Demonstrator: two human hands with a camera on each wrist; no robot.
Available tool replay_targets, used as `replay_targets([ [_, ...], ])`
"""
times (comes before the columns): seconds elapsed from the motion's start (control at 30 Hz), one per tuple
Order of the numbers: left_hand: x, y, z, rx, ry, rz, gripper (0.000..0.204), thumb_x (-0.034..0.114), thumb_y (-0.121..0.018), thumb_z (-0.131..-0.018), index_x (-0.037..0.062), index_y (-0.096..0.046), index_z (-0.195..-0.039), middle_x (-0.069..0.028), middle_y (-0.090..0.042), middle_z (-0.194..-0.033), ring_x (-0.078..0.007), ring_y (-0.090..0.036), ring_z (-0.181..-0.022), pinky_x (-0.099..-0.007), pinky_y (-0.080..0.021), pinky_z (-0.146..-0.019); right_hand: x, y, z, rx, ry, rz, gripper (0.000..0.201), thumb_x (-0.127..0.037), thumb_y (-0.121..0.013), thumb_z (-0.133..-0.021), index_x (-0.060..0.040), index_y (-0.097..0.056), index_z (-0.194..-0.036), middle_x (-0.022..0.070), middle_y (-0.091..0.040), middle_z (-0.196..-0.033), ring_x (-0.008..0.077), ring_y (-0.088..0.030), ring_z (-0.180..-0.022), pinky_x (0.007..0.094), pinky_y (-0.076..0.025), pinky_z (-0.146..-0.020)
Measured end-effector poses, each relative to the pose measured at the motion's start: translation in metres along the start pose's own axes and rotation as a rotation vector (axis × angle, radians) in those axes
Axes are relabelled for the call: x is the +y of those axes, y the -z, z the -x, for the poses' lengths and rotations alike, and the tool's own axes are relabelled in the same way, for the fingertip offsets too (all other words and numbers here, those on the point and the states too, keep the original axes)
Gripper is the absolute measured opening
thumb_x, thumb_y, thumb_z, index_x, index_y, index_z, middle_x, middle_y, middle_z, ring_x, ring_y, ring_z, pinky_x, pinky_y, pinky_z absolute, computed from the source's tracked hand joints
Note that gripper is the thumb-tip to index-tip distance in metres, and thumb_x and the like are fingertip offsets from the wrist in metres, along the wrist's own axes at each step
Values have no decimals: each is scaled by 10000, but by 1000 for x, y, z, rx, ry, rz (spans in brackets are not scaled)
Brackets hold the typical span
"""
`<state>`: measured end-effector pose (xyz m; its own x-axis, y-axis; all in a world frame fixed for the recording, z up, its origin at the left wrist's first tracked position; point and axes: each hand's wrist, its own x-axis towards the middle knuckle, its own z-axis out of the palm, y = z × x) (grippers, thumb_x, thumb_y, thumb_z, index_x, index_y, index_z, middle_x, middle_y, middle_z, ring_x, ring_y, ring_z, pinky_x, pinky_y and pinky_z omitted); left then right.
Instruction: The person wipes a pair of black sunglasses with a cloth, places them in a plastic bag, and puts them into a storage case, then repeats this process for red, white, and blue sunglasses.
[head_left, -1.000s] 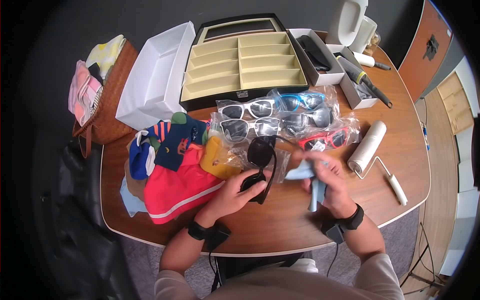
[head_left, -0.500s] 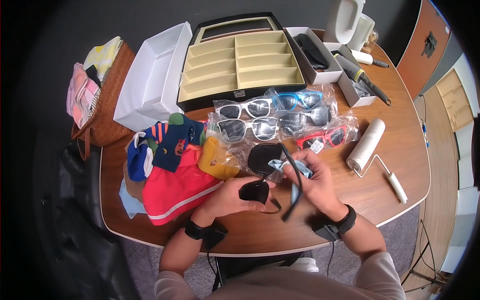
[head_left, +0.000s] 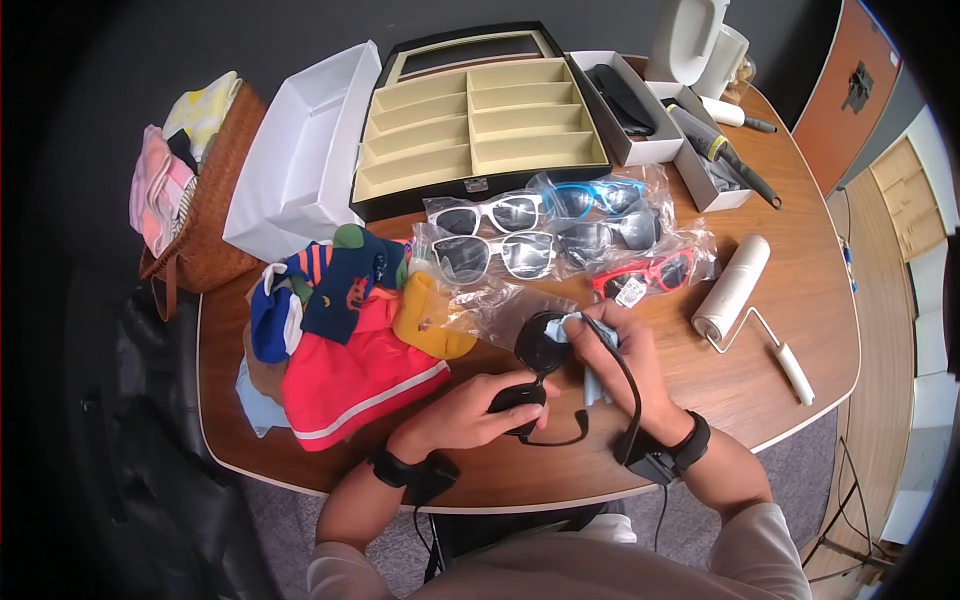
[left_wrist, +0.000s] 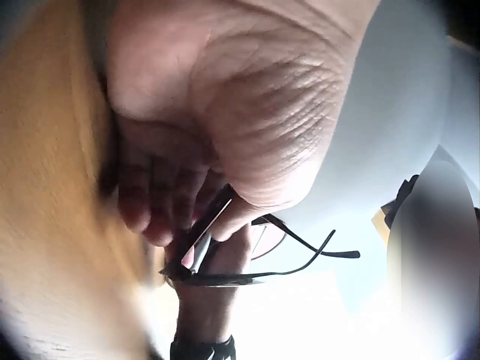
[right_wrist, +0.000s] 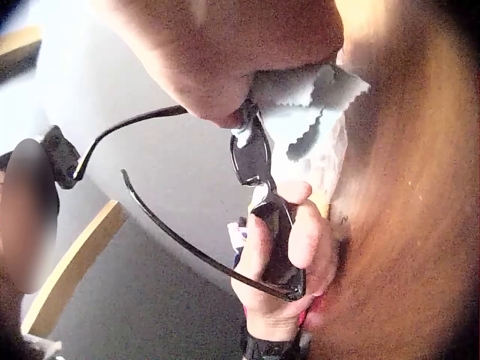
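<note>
Black sunglasses [head_left: 541,352] are held over the near part of the table, arms unfolded toward the person. My left hand [head_left: 472,410] pinches one lens between thumb and fingers, as the right wrist view also shows. On the other lens, my right hand [head_left: 632,365] holds a light blue cleaning cloth [head_left: 592,385], thumb on the near face. The cloth [right_wrist: 315,97] has a zigzag edge and hangs beside the frame [right_wrist: 251,157] in the right wrist view. In the left wrist view the glasses' thin arms [left_wrist: 300,264] stick out beyond the left hand [left_wrist: 247,97].
Several bagged sunglasses [head_left: 495,256] lie just beyond the hands. Socks and clothes [head_left: 350,370] are heaped at left, near a white box [head_left: 300,150] and wicker basket [head_left: 215,215]. Behind stands a compartmented case [head_left: 480,185]. A lint roller [head_left: 735,285] lies at right.
My right hand has brought the cloth leftward onto the lens and now grips it there. The sunglasses have turned, their arms swinging toward the person. The left hand keeps its hold.
</note>
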<state>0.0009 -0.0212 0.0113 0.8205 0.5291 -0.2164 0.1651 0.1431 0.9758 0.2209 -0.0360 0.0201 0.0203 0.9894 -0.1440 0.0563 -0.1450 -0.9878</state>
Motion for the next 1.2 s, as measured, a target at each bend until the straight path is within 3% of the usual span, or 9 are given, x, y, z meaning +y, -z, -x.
replay_targets([
  [0.2, 1, -8, -5, 66, -108, -146, 233, 120, -545, -985, -18, -566, -1171, -60, -662, -876, -142, -623, -826, -307, -494, -799, 15, -18, 9, -72, -56, -21, 312, -297, -699, -909, -4, -642, -1001, 1, -617, -679, 47, -545, -592, 237, -420, -499],
  [0.3, -2, -9, -5, 61, -82, -125, 219, 111, -545, -980, -20, -572, -1154, -65, -665, -877, -153, -630, -833, -313, -494, -800, -11, -10, 9, -106, -171, 54, 323, -295, -712, -899, 11, -635, -970, 17, -629, -694, 48, -552, -605, 243, -425, -504],
  [0.4, -1, -10, -5, 55, -70, -113, 213, 106, -547, -975, -21, -575, -1144, -73, -667, -874, -170, -640, -833, -318, -494, -796, 10, -4, 1, 62, 63, 46, 284, -248, -704, -910, -9, -613, -1034, -17, -605, -700, 43, -545, -609, 207, -421, -538],
  [0.43, -1, -10, -5, 52, -72, -116, 212, 104, -548, -973, -21, -575, -1142, -77, -668, -872, -176, -643, -832, -320, -494, -794, 10, -5, 1, 77, 102, 42, 290, -258, -705, -909, 2, -621, -1007, -1, -611, -671, 54, -535, -568, 222, -418, -508],
  [0.53, -4, -9, -5, 42, -88, -163, 211, 105, -553, -968, -21, -578, -1135, -82, -670, -863, -197, -651, -818, -323, -495, -785, -6, -5, 6, -40, -106, 150, 336, -277, -733, -878, 27, -604, -942, 71, -627, -650, 111, -580, -530, 276, -446, -507],
  [0.73, -1, -9, -4, 57, -86, -183, 206, 108, -552, -966, -19, -581, -1125, -82, -674, -859, -204, -656, -806, -324, -498, -776, -10, -8, 8, -115, -37, 154, 349, -287, -742, -865, 24, -623, -967, 132, -678, -714, 152, -647, -573, 274, -481, -546],
  [0.93, -1, -10, -5, 54, -72, -153, 203, 104, -547, -966, -21, -580, -1123, -78, -675, -858, -208, -659, -807, -325, -499, -777, 5, -3, 3, 73, 62, 199, 388, -301, -753, -855, 29, -614, -1002, 130, -675, -715, 145, -643, -583, 280, -490, -560],
  [1.03, -2, -9, -5, 48, -91, -170, 198, 102, -547, -966, -20, -579, -1118, -80, -676, -860, -214, -662, -806, -327, -501, -774, -10, -5, 6, 14, -74, 217, 383, -301, -755, -855, 23, -612, -1003, 108, -671, -688, 145, -653, -593, 280, -495, -562],
  [1.2, -2, -9, -4, 73, -101, -207, 185, 102, -551, -962, -18, -586, -1100, -83, -679, -862, -220, -665, -804, -329, -503, -766, -7, -8, 7, -141, -14, 186, 358, -281, -760, -852, 6, -615, -1009, 62, -660, -637, 146, -671, -608, 287, -518, -582],
])
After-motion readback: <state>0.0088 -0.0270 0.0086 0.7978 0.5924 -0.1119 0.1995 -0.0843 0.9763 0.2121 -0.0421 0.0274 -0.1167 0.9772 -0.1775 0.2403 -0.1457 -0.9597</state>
